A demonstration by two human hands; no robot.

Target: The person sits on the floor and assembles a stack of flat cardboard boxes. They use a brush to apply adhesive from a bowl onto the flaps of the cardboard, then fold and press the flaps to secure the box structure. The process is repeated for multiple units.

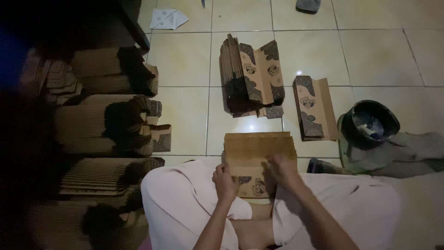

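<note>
Head view shows the left hand [225, 181] gripping the left edge of a stack of brown paper bags [257, 162] resting on the person's lap, while the right hand [282, 169] lies on top with fingers curled — pinching the upper sheet. Beyond it on the tiled floor [370, 55] stand a fanned bundle of printed bags [252, 76], a smaller bag pile [314, 109] and a dark bowl [373, 121] — near the floor's right edge.

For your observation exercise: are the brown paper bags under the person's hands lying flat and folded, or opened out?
Folded flat. The paper bags lie in a fanned pile on the lap, with the left hand and right hand pressing on them.
</note>
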